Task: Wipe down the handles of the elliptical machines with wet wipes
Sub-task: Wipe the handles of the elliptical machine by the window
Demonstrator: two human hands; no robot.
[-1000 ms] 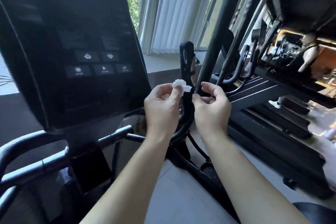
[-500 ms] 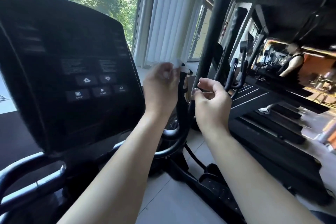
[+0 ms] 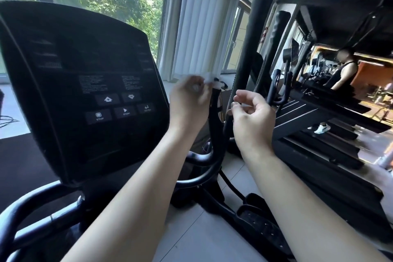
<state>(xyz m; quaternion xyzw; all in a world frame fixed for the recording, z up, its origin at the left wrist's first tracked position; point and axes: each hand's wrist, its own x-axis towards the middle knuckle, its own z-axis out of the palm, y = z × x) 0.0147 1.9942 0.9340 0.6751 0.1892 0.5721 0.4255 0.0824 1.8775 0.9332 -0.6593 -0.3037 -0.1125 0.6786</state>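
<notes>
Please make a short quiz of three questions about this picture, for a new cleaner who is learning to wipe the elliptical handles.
1. True or false: the left hand holds the wet wipe at the top of the upright handle.
2. Which is the right hand doing? A) pressing the console B) hovering beside the handle, holding nothing
3. Which word is printed under the square button?

Key: 1 true; 2 B; 3 STOP
</notes>
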